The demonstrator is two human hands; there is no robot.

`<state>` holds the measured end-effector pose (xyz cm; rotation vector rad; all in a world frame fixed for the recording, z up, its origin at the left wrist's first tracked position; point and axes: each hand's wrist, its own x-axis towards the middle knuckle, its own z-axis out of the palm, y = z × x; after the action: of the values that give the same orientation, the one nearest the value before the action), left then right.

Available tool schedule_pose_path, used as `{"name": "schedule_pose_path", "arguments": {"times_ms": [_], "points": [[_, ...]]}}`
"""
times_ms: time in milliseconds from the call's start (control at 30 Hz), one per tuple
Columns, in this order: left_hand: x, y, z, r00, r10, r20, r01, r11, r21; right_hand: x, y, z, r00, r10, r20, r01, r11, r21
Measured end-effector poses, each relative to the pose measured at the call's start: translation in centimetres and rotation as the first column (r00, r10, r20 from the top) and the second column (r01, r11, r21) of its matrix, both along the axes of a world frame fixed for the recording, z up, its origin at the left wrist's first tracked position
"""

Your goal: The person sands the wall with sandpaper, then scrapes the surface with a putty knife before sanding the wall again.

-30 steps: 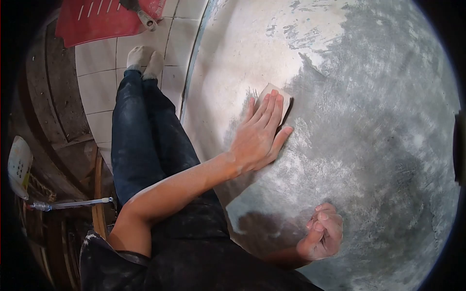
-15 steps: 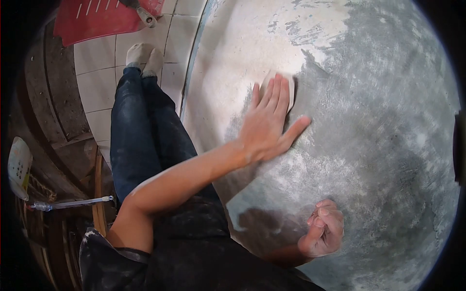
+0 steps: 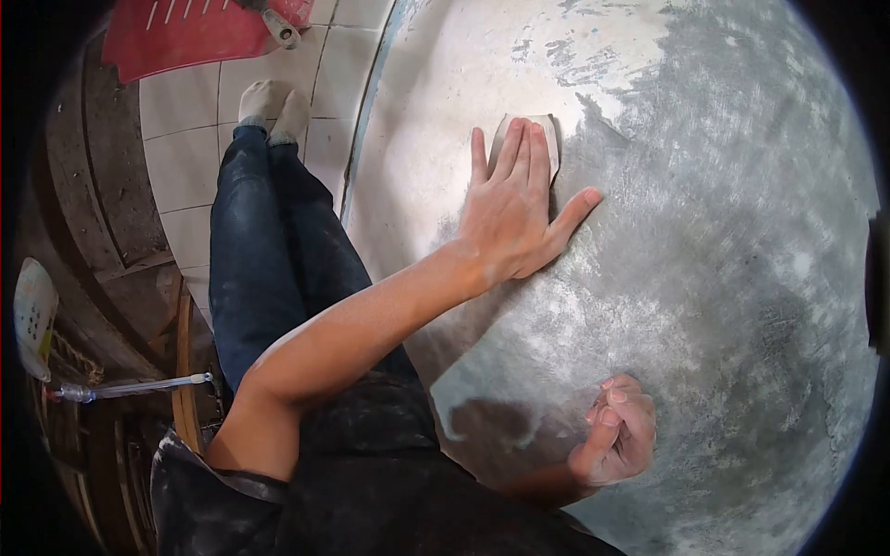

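- at the far left edge, a pale plastic piece with small holes (image 3: 34,310); what it is, i cannot tell.
- just right of it, a clear tube-like stick (image 3: 139,385) lies near some wooden strips.
- higher up, a red slotted plastic piece (image 3: 176,42) sits by a scraper-like tool (image 3: 281,31), over pale floor tiles (image 3: 181,167).
- then the person's legs in dark jeans (image 3: 269,232), with socked feet (image 3: 278,111) on the tiles.
- near the middle, the left hand (image 3: 508,208) lies palm down: fingers straight, little finger and thumb spread wide, the middle ones pressing a pale sheet (image 3: 551,141) flat rather than gripping it.
- that sheet rests under those fingertips on a broad curved surface (image 3: 714,204), whitish at left, mottled grey at right, close to where the tones meet.
- the step in hand looks like rubbing the surface with the sheet; the next stroke calls for even pressure, with the sheet kept flat to the curve.
- lower right, the right hand (image 3: 619,434) is loosely curled, fingertips near the thumb; whether it holds anything, i cannot tell.
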<state>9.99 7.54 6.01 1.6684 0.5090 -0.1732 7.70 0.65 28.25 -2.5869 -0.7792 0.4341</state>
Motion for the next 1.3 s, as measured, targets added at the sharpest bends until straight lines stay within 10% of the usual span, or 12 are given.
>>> {"name": "schedule_pose_path", "arguments": {"times_ms": [333, 1300], "points": [[0.5, 1.4, 1.0, 0.99, -0.123, -0.072, 0.119, 0.991, -0.063, 0.1, -0.3, -0.1, 1.0, 0.013, -0.017, -0.013, 1.0, -0.005], [-0.4, -2.3, -4.0, 0.934, 0.265, 0.237, -0.252, 0.964, -0.085, -0.2, 0.1, -1.3, 1.0, -0.007, 0.014, 0.006, 1.0, 0.011]]}}
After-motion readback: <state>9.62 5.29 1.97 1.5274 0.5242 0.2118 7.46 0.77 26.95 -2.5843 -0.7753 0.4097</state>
